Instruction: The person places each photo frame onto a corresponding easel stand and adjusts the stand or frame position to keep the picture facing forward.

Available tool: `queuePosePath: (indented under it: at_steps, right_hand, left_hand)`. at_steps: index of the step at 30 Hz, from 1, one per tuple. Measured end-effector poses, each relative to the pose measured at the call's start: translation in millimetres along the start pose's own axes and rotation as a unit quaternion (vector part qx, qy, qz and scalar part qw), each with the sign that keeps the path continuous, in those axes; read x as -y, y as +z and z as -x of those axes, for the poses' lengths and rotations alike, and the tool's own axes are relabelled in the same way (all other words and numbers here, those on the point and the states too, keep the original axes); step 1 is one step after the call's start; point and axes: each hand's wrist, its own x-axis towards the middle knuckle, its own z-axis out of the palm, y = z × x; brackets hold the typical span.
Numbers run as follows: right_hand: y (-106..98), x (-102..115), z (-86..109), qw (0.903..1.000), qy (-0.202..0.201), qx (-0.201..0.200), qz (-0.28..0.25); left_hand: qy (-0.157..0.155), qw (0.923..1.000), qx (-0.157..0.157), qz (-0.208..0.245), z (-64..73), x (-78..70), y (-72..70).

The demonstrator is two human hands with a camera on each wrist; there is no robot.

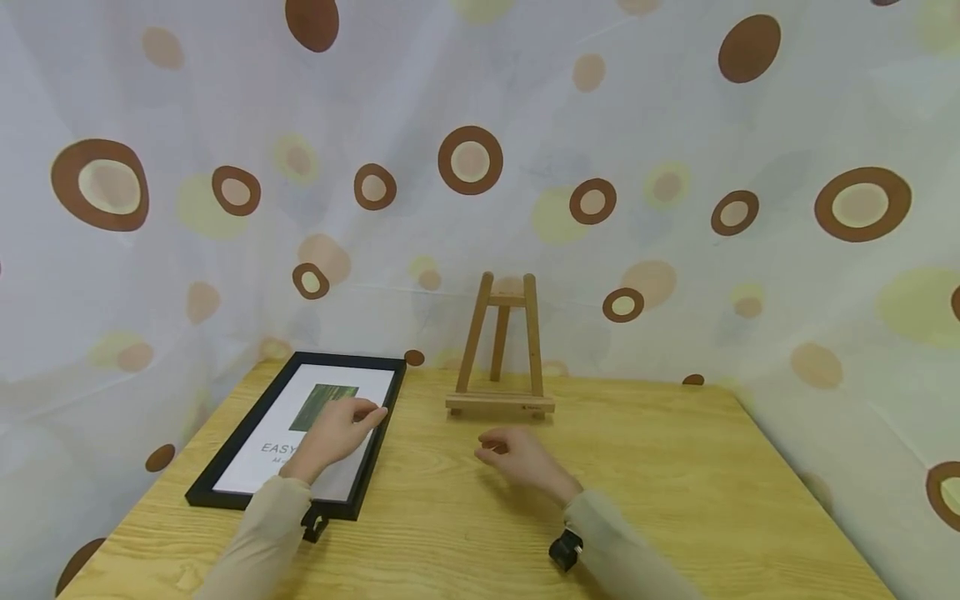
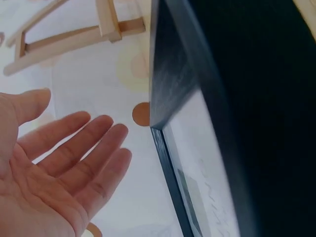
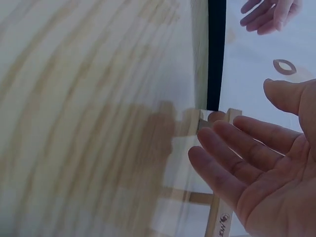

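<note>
My left hand [image 1: 339,429] hovers over a black picture frame [image 1: 240,442] that lies flat at the left of the table. Its fingers are relaxed and hold nothing, and in the left wrist view the palm [image 2: 49,192] faces the frame's inner border. Behind the frame's glass is a white sheet with a green picture and grey lettering, partly covered by the hand. To the right, my right hand [image 1: 525,460] is above the table in front of a small wooden easel [image 1: 500,402]. Its fingers [image 3: 232,148] are loosely bent with nothing between them.
The light wooden table [image 1: 645,467] spreads out to the right of the easel. A white curtain [image 1: 675,125] with brown and yellow spots hangs behind and at both sides. Each wrist carries a small black camera, such as the right wrist camera [image 1: 566,550].
</note>
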Motion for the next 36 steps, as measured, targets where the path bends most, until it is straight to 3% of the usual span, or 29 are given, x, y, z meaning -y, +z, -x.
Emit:
queuePosePath:
  at_steps: [10,17,24,29,36]
  right_hand:
    - [12.7,4.1,-6.2,0.9987,0.02,0.009,-0.047]
    - [25.0,7.4,-9.0,0.9926,0.022,0.009,-0.119]
    - [40.1,13.8,-16.2,0.9643,0.087,0.05,-0.245]
    - [50.4,25.6,-22.5,0.9425,0.101,0.06,-0.313]
    - [63.7,39.2,-31.2,0.9145,0.124,0.067,-0.38]
  left_hand:
    - [-0.013,0.9987,0.031,0.039,9.7,25.4,-18.4]
    - [-0.03,0.9992,0.012,0.023,11.9,41.6,-26.3]
    - [-0.084,0.9959,0.004,0.033,23.0,52.9,-38.2]
    - [-0.122,0.9897,-0.002,0.074,30.2,64.0,-49.8]
    - [-0.151,0.9866,-0.025,0.057,34.9,81.1,-67.0]
